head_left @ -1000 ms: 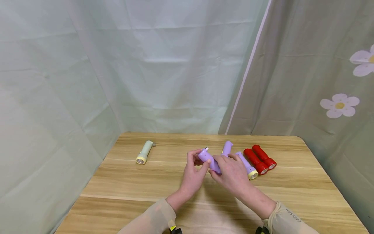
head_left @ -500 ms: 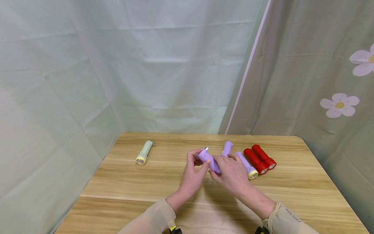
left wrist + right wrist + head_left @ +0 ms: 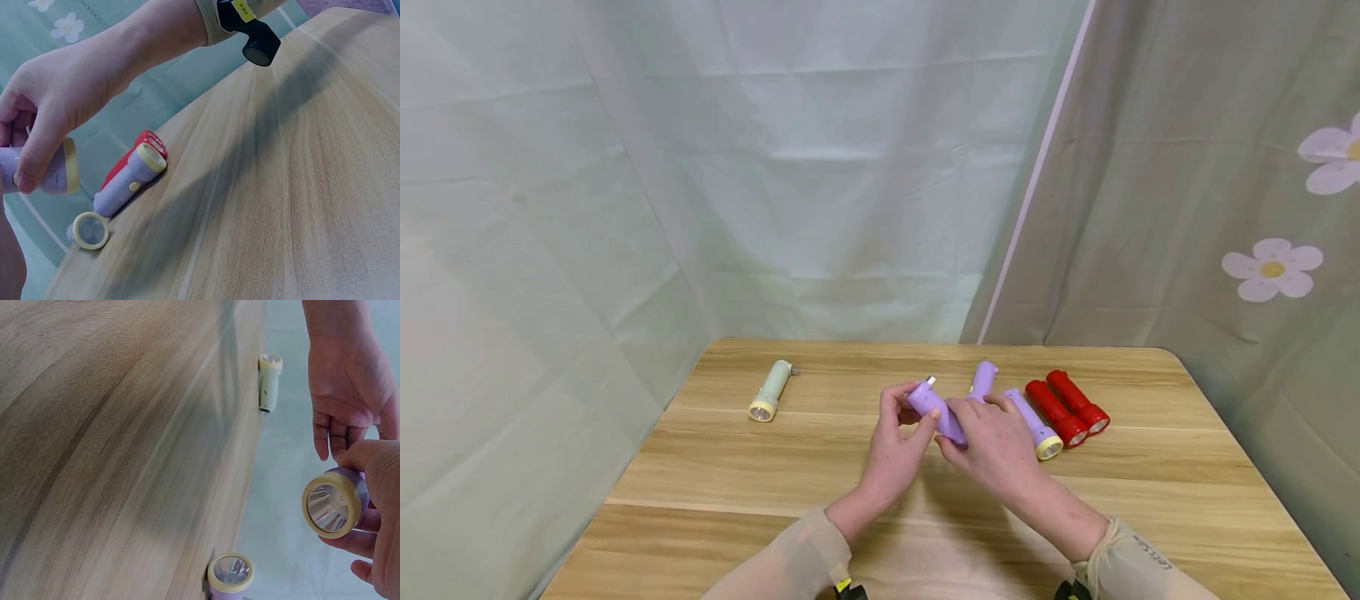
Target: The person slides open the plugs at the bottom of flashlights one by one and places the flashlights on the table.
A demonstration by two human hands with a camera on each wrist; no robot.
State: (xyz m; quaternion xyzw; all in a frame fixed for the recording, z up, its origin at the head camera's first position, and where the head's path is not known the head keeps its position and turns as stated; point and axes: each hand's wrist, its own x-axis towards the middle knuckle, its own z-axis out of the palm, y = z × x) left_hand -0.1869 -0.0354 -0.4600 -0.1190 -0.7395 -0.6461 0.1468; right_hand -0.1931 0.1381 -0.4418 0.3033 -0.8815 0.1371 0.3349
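Both hands hold one purple flashlight above the table, tilted, its tail end toward the upper left. The left hand pinches it near the tail. My right hand grips the head end, thumb beneath; the right wrist view shows the yellow-rimmed lens between its fingers. Two more purple flashlights lie beyond and beside the right hand: one partly hidden behind it, the other to its right. In the left wrist view the right hand has its thumb by the round button.
Two red flashlights lie side by side at the right. A pale green flashlight lies at the left of the wooden table. Curtains hang behind the table's far edge.
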